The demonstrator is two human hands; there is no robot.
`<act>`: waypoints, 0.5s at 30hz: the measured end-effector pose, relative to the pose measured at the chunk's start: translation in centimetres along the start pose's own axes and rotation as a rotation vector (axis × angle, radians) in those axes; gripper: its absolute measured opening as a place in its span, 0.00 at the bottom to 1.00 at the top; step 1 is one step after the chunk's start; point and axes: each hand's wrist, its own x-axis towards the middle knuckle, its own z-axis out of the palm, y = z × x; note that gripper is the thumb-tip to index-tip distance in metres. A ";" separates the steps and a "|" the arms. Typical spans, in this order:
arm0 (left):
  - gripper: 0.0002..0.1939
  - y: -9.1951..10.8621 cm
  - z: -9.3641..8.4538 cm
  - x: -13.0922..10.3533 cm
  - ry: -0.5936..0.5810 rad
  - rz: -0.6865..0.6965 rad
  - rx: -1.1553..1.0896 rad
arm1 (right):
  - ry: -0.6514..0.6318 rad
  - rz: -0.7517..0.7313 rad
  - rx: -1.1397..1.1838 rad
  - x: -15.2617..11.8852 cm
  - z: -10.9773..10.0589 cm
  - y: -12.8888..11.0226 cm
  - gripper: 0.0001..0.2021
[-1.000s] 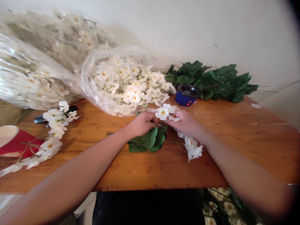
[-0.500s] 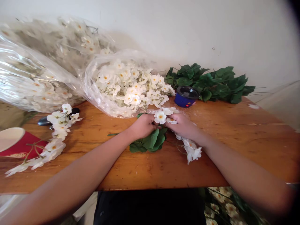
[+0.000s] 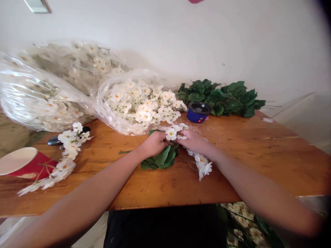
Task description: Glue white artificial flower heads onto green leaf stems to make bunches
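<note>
Near the middle of the wooden table my left hand [image 3: 156, 143] is closed on a leafy green stem [image 3: 161, 158], whose leaves hang below the fingers. Just to its right my right hand [image 3: 190, 139] has its fingers closed round a sprig of white flowers [image 3: 171, 133]. Blossoms show between the two hands, and more of the sprig [image 3: 203, 166] trails down under my right wrist. The fingertips of both hands nearly meet; what lies between them is partly hidden.
Plastic bags of white flowers [image 3: 144, 103] fill the back left. A blue pot [image 3: 198, 112] stands before a pile of green leaves [image 3: 232, 98]. At left, a red paper cup [image 3: 33, 165] lies beside a white flower spray [image 3: 67, 151]. More flowers [image 3: 243, 217] are below the table edge.
The view has tilted up and shifted slightly, so the table's objects sit differently in the picture. Both hands keep nearly the same pose and hold the same things.
</note>
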 end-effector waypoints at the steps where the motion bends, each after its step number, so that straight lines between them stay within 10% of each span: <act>1: 0.09 0.1 -0.1 -0.1 0.018 -0.004 0.003 | -0.001 0.007 0.010 0.0 -0.1 -0.1 0.12; 15: 0.16 2.1 -1.9 -0.9 0.040 0.070 0.332 | 0.259 0.070 -0.068 -0.5 -2.0 -1.7 0.16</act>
